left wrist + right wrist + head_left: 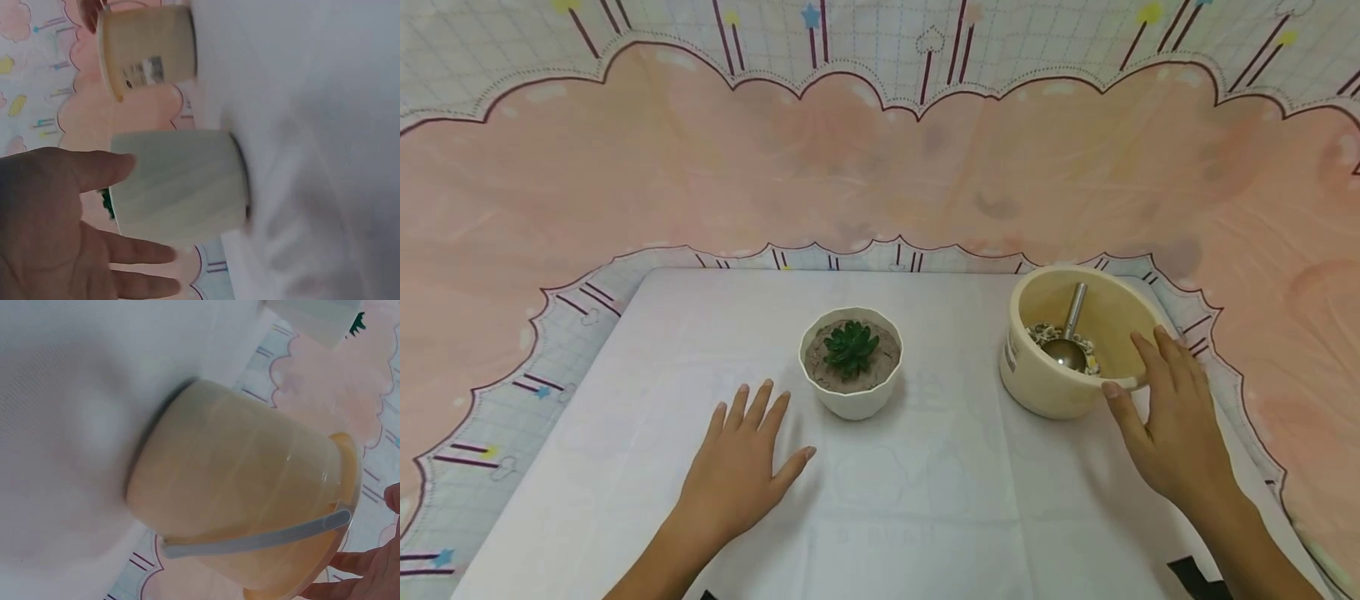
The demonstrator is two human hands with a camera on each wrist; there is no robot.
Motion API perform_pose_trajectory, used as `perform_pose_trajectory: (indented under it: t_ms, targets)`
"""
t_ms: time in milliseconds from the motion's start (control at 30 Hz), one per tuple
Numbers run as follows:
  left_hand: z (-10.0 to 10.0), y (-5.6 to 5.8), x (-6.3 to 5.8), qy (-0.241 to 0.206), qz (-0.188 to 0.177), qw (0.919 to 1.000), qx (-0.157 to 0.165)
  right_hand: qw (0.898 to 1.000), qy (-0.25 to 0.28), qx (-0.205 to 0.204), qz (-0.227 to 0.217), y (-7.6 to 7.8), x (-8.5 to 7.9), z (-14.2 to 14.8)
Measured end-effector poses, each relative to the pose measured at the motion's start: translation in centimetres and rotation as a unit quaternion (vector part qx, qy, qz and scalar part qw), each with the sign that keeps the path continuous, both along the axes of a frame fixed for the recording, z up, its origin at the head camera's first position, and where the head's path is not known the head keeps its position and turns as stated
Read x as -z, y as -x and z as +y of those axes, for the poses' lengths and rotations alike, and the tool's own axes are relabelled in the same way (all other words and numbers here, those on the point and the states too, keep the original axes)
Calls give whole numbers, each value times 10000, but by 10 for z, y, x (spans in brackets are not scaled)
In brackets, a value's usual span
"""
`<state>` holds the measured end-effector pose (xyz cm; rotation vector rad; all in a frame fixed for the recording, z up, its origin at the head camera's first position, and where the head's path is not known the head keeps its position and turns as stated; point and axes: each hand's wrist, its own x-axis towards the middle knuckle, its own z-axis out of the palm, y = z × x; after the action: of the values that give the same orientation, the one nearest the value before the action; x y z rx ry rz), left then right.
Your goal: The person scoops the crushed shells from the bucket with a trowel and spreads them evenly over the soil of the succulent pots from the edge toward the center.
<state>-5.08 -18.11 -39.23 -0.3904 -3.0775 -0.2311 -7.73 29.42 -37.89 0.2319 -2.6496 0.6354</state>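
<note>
A white faceted pot holds grey-brown soil and a small green succulent. My left hand hovers to its near left, fingers spread and nothing in them; the left wrist view has the thumb overlapping the pot. Over on the right stands a cream bucket, and inside it a metal ladle leans on a layer of pale, chip-like bits. My right hand is at the bucket's right rim, its thumb and fingers extended. In the right wrist view, fingers appear just beyond the rim.
The white tabletop carries both containers. A grey handle hangs down the bucket's side. Behind the table hangs a peach patterned cloth. Black patches mark the near right of the table.
</note>
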Motion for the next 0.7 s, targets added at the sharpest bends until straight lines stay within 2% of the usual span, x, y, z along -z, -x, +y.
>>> perform_pose_trajectory:
  t_ms: [133,300,367,500,633,700]
  targets:
    - [9,-11,-4,-59,-430,9985,336,10000,-16,12,-20,0,-2,0]
    - [22,-19,-7,-752,-985,9895,743,10000,21,-3,73,1,-7,-1]
    - [29,-21,-9,-1028,-1089,9849,866,9999,53,-1,92,1,-9,-2]
    - [40,-23,-10,-1388,-969,9795,1096,9999,102,28,100,2,-13,-3]
    - [50,-23,-8,-1658,-589,9740,1424,9998,140,64,119,4,-18,-5]
    - [56,-22,-6,-1814,-406,9686,1651,9998,172,86,78,6,-20,-7]
